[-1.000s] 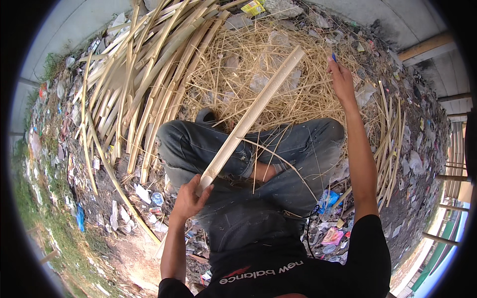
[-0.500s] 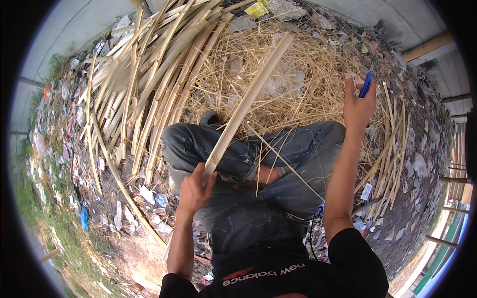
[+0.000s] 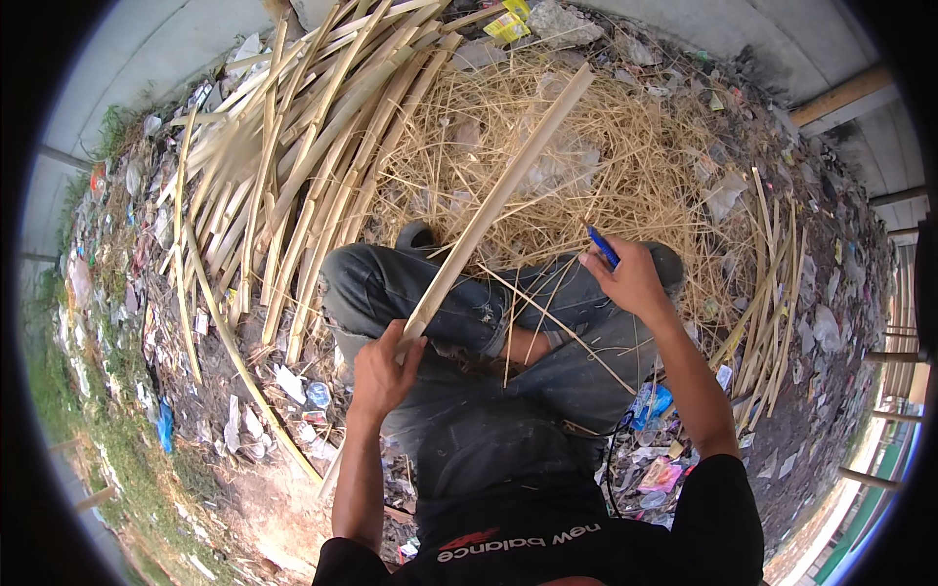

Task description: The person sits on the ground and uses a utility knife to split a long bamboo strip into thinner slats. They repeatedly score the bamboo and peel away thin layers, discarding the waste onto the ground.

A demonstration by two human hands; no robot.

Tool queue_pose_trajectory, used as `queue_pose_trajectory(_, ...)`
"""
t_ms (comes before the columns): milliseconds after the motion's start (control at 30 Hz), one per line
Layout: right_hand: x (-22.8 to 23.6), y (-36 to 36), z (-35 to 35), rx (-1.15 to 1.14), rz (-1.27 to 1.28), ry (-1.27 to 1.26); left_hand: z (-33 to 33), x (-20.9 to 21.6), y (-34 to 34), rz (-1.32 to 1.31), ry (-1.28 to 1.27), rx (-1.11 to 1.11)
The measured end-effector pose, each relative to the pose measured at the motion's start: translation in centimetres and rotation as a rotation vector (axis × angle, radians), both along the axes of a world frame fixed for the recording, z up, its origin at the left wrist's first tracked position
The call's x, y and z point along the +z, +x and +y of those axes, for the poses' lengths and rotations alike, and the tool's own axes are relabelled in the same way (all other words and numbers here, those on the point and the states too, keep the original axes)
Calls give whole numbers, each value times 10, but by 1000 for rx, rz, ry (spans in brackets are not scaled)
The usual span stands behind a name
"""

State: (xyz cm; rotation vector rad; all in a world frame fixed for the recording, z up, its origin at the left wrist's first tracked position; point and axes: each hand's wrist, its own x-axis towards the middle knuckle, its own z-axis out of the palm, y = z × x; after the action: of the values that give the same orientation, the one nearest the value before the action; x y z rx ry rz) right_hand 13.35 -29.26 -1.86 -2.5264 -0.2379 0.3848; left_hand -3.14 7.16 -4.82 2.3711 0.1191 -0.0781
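A long pale split-bamboo strip (image 3: 501, 192) slants up and to the right from above my lap. My left hand (image 3: 384, 369) is closed round its near end. In my right hand (image 3: 630, 276), a blue-handled knife (image 3: 603, 247) points up and to the left. The knife is apart from the strip, to its right, over my right knee. Its blade is too thin to make out clearly. Several thin slivers (image 3: 559, 311) lie across my crossed legs (image 3: 459, 337).
Split bamboo lengths (image 3: 313, 176) are heaped at the far left. Thin shavings (image 3: 625, 146) cover the ground ahead of me. To the right lies a bundle of narrow strips (image 3: 772, 303). Litter is scattered around, and a grey wall (image 3: 772, 49) stands at the back.
My right hand with the knife has moved left and nearer to me, from beyond my right knee to over it. The bamboo strip has turned slightly; my left hand stays in place.
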Motion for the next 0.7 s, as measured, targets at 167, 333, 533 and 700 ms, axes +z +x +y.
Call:
queue_pose_trajectory(167, 18, 28, -17, -73, -235, 196, -9, 1, -5, 86, -4, -9)
queue_pose_trajectory(333, 1, 11, 8, 103, -162, 52, -18, -2, -7, 185, 34, -81)
queue_pose_trajectory(533, -1, -8, -17, -208, -197, 353, -26, 0, -16, 328, 50, -259)
queue_pose_trajectory(700, 35, -40, -76, -651, -154, 355, -51, -1, -6, 337, 67, -439)
